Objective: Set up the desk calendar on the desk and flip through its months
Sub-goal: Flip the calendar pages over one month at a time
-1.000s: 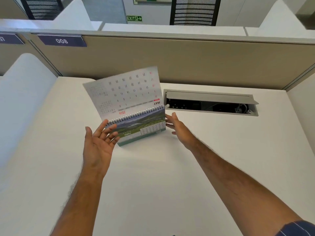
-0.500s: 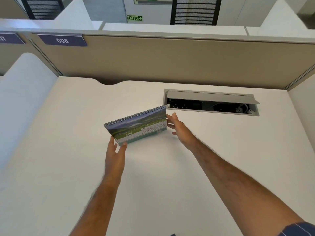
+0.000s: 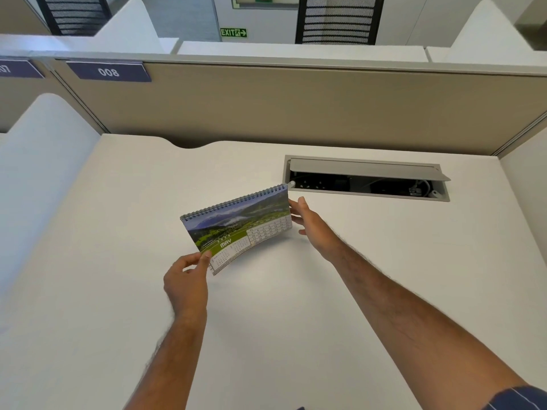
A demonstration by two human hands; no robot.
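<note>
A spiral-bound desk calendar (image 3: 236, 223) stands on the white desk (image 3: 266, 321) with its MAY page facing me, a green landscape photo above the date grid. My left hand (image 3: 186, 279) pinches the lower left corner of the front pages between thumb and fingers and lifts them a little off the stand. My right hand (image 3: 310, 226) rests with spread fingers against the calendar's right edge, steadying it.
An open grey cable box (image 3: 367, 179) is sunk into the desk behind and to the right of the calendar. A beige partition (image 3: 296, 108) with a "008" label (image 3: 109, 71) closes the back; white side panels (image 3: 44, 173) flank the desk.
The raised page dropped over the back of the calendar. My left hand then moved from the left edge down to the lower left corner and pinched the pages there. The right hand stayed put.
</note>
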